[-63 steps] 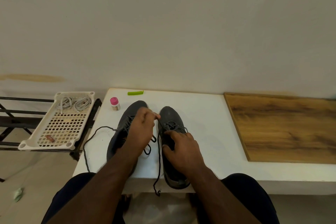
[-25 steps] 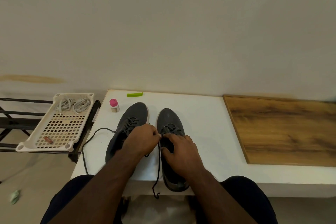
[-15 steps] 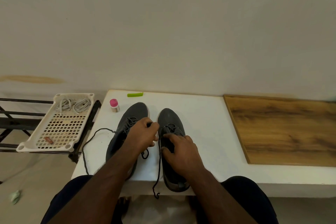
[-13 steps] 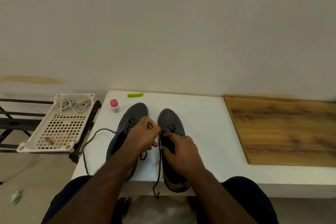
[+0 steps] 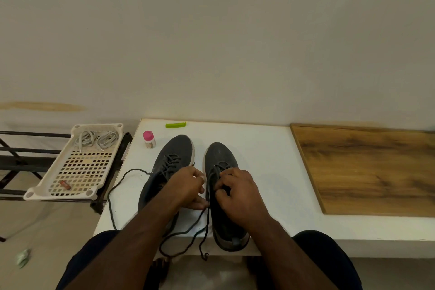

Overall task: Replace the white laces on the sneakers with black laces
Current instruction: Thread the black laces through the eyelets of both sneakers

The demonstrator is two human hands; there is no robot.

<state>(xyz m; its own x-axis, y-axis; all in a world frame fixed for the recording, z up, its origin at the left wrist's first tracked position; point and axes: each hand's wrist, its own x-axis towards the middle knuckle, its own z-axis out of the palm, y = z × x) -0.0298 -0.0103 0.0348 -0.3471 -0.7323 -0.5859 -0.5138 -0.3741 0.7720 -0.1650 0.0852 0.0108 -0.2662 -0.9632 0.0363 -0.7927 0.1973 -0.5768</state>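
Head view. Two dark grey sneakers stand side by side on the white table (image 5: 259, 148), toes pointing to the wall. Left sneaker (image 5: 174, 155): black lace (image 5: 118, 186) threaded through the front eyelets, one free end looping out over the table's left edge. Right sneaker (image 5: 220, 158): black lacing at the front eyelets; its loose black lace ends (image 5: 204, 226) trail between the shoes and hang over the near table edge.

My left hand (image 5: 188, 188) sits between the shoes, fingers curled, pinching a strand of that lace at its fingertips. My right hand (image 5: 237, 192) lies on the right sneaker's tongue, fingers curled and pinching the lacing there.

White laces (image 5: 97, 139) lie bundled in the perforated tray (image 5: 56, 193) on the rack to the left. A pink-capped bottle (image 5: 149, 139) and a green clip (image 5: 175, 124) sit near the wall edge.
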